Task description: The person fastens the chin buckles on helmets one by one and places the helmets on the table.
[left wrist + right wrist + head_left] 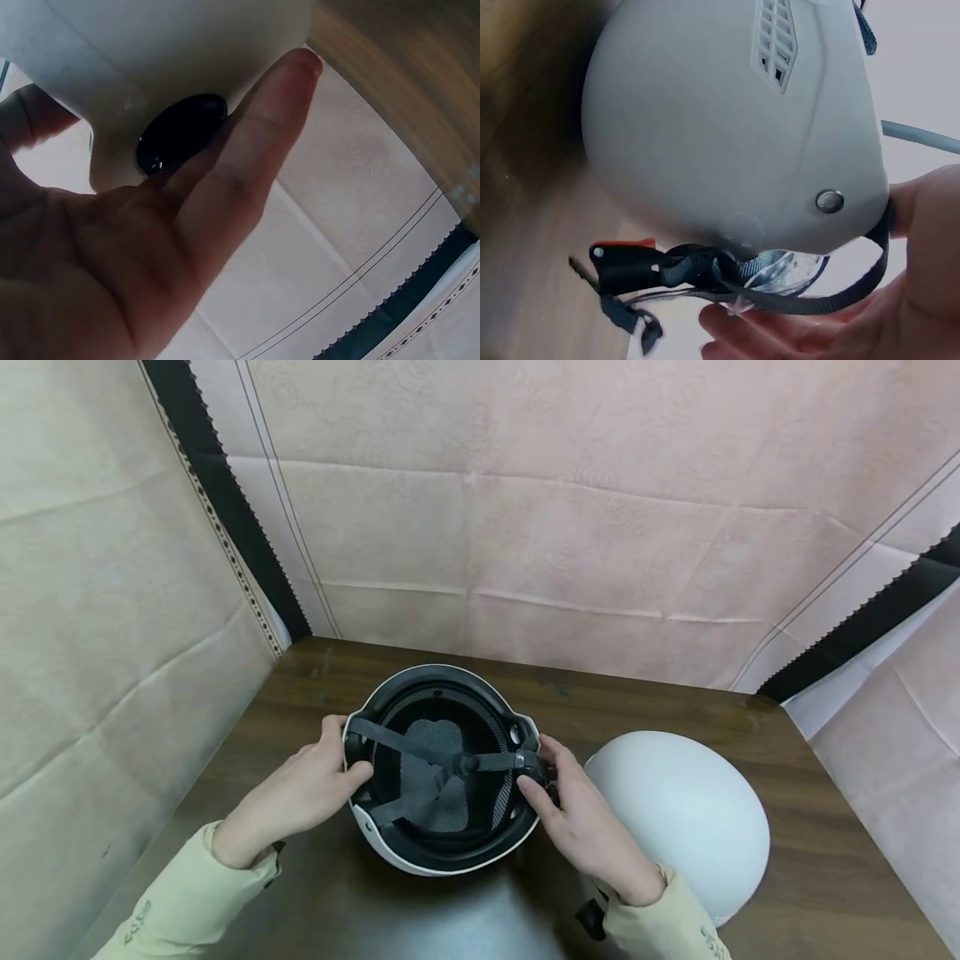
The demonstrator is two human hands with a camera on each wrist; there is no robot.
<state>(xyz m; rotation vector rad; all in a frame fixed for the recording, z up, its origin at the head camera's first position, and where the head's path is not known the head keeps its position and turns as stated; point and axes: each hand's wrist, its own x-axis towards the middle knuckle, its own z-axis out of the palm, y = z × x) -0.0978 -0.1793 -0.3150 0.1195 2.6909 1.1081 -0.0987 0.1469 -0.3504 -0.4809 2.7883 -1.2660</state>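
A white helmet (438,735) lies upside down between my hands, its black padded inside facing up. Dark webbing straps (420,747) cross the opening and meet at a round joint. My left hand (303,789) grips the left rim, thumb over the edge and fingers outside, beside a black oval piece (184,135) on the shell. On the right rim, my right hand (581,818) holds the edge with its thumb on the inside, near the strap. The right wrist view shows the vented white shell, a black buckle (622,266) with a red tab, and clear plastic by the strap.
A second smooth white helmet-like dome (678,818) rests on the brown wooden table (810,860) just right of my right forearm. A small black piece (591,918) lies by the right sleeve. Pale cloth (525,543) hangs behind the table and along its sides.
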